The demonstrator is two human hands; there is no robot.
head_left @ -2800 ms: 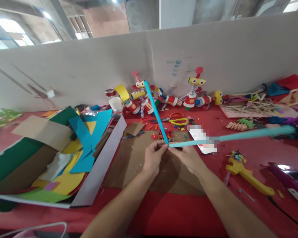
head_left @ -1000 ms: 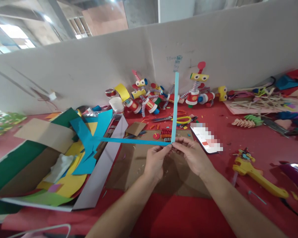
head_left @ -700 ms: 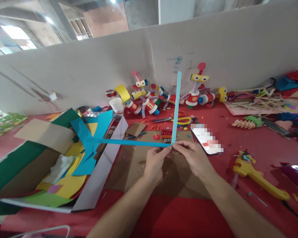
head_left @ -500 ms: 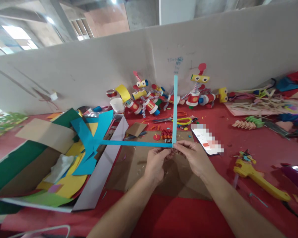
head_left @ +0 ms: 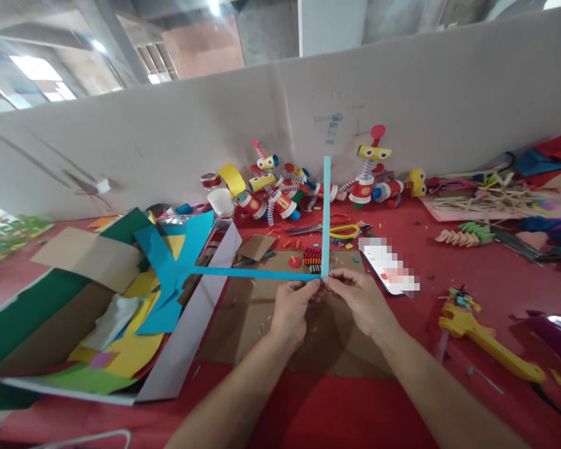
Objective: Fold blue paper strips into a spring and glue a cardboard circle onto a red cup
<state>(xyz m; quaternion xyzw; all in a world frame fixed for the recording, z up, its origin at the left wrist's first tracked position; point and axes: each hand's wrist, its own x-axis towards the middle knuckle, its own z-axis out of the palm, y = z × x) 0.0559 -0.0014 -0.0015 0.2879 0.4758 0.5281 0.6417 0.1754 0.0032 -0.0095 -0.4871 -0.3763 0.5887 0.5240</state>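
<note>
Two narrow paper strips meet at a right angle between my hands. The darker blue paper strip (head_left: 257, 273) runs out to the left, its far end over the box. The light blue paper strip (head_left: 326, 212) points away from me. My left hand (head_left: 292, 310) pinches the joint from the left with its thumb on top. My right hand (head_left: 358, 298) pinches the same corner from the right. The fingers under the joint are mostly hidden. Below the hands lies a brown cardboard sheet (head_left: 257, 324), and red folded paper springs (head_left: 312, 255) rest just beyond the corner.
At left stands an open box (head_left: 182, 355) of coloured paper. Several paper figures (head_left: 364, 187) line the white partition (head_left: 168, 137). Yellow-handled scissors (head_left: 346, 232) lie behind the strips. To the right are a phone (head_left: 388, 268) and a yellow glue gun (head_left: 490, 343).
The view has shifted slightly, so the background sits a little lower. Both hands keep their pinch on the corner, and the strips still form a right angle.
</note>
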